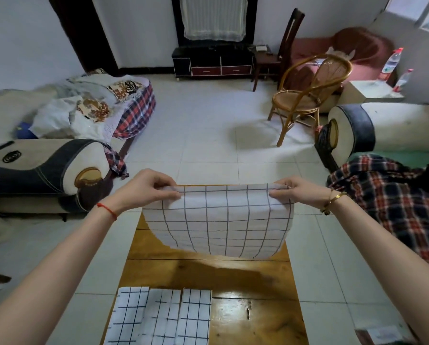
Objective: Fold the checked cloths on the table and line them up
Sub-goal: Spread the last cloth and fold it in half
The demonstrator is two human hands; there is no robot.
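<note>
White-tiled living room w/ sofas on both sides, a wicker chair and a dark TV cabinet at the far wall. Wooden surface runs down the centre. Both arms reach forward over it. Left hand and right hand each pinch a top corner of a white cloth w/ dark grid lines, thumb and fingers curled tight on the fabric. Cloth stretches between the two grips, held up off the surface; its lower part hangs toward the viewer and curves under, w/ a shadow on the wood below. Red string on left wrist, gold bangle on right. Nearer the viewer than the grips, on the left part of the surface, three folded cloths of the same pattern lie side by side in a row, edges touching or nearly so.
</note>
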